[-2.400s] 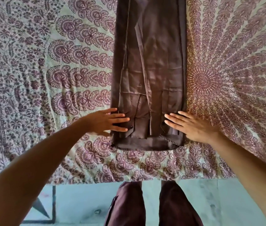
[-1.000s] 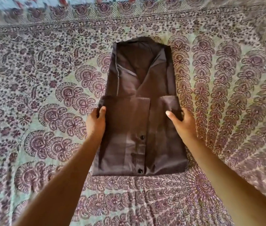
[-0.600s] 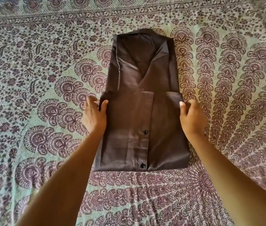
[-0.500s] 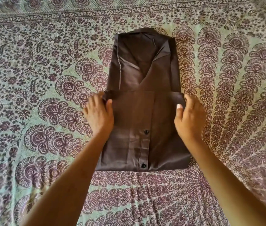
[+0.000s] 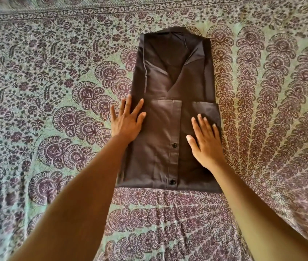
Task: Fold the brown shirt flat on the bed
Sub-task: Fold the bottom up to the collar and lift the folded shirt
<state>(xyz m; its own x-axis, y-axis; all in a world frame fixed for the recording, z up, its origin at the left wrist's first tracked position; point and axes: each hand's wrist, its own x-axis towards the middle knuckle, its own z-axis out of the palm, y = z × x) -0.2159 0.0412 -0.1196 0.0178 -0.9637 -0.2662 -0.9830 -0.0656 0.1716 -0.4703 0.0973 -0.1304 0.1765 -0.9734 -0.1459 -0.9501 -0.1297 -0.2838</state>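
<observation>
While the brown shirt [image 5: 170,117] lies mid-bed [image 5: 55,72] with its bottom half folded up, left hand [image 5: 126,119] and right hand [image 5: 205,140] press it, fingers spread, gripping nothing; probably one more fold remains.

1. The shirt [image 5: 170,113] lies on the bed [image 5: 45,91], about midway between its left and right edges, collar toward the far edge.
2. Its lower part is folded up over the near half.
3. The left hand [image 5: 126,121] lies flat on the shirt's left edge, apparently partly on the bed.
4. The right hand [image 5: 207,140] lies flat on its right half.
</observation>
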